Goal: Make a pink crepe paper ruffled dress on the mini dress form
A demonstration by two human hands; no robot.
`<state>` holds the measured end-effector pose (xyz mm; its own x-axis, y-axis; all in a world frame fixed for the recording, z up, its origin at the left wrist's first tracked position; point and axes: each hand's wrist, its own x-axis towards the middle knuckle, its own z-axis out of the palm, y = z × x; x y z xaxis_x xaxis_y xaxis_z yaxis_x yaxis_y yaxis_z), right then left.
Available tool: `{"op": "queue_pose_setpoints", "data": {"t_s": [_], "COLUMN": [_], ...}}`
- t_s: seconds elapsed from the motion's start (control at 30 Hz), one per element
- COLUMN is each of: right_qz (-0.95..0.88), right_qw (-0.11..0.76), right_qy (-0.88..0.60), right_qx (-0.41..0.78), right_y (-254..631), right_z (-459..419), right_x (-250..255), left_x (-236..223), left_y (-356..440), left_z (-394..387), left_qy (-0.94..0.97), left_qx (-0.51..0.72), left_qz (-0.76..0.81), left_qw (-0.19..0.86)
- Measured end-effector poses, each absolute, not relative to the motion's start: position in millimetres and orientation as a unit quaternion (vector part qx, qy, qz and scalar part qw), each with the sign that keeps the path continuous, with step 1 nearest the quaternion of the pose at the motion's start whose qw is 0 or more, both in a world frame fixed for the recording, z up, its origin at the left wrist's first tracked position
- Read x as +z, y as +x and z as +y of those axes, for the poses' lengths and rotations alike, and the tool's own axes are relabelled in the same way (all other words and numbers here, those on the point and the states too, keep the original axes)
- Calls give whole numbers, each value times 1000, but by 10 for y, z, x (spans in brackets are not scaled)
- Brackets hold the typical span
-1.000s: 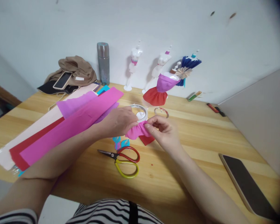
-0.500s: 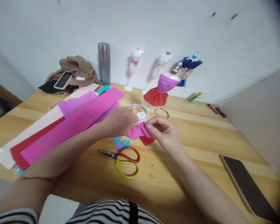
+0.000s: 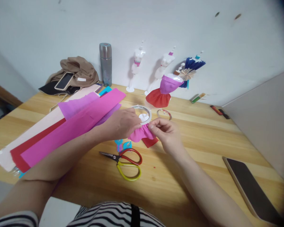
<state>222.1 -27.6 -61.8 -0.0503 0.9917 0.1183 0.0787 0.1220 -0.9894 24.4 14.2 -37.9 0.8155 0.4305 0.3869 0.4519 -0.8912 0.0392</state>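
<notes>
A gathered strip of pink crepe paper (image 3: pixel 141 132) is stretched between my two hands, its upper edge puckered into small pleats. My left hand (image 3: pixel 123 122) pinches the strip's left end, its fingertips partly hidden. At the other end, the thumb and forefinger of my right hand (image 3: pixel 167 134) are closed on it. Just behind stands a roll of white tape (image 3: pixel 148 113). Below the strip lies a red paper piece (image 3: pixel 150 142). Scissors (image 3: pixel 123 160) with one red and one yellow handle rest nearer to me, beside small blue cut-outs (image 3: pixel 127 145).
Sheets of coloured crepe paper (image 3: pixel 73 132) are piled at left. Several small mannequins stand along the wall, one in a purple and red dress (image 3: pixel 171 84). A thermos (image 3: pixel 105 66), a phone (image 3: pixel 63 81) on brown cloth (image 3: pixel 81 67), a narrower tape roll (image 3: pixel 164 114) and a larger phone (image 3: pixel 252 189) surround them.
My right hand has shifted very slightly along the pink strip's right end. My left hand stays in place, and the other objects have not moved.
</notes>
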Motion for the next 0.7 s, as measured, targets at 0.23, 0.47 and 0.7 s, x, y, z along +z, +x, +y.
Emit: {"op": "queue_pose_setpoints", "data": {"t_s": [0.23, 0.47, 0.7], "right_qz": [-542, -524, -443], "right_qw": [499, 498, 535], "right_qy": [-483, -482, -469], "right_qx": [475, 495, 546], "right_y": [2214, 2190, 2136], "right_z": [-249, -240, -254], "right_x": [-637, -658, -691], "left_x": [-381, -374, -417], "left_y": [254, 251, 264], "left_z": [141, 134, 133], "left_qy": [-952, -956, -961], "left_qx": [-201, -193, -165], "left_qz": [-225, -213, -211], "left_qw": [52, 64, 63]}}
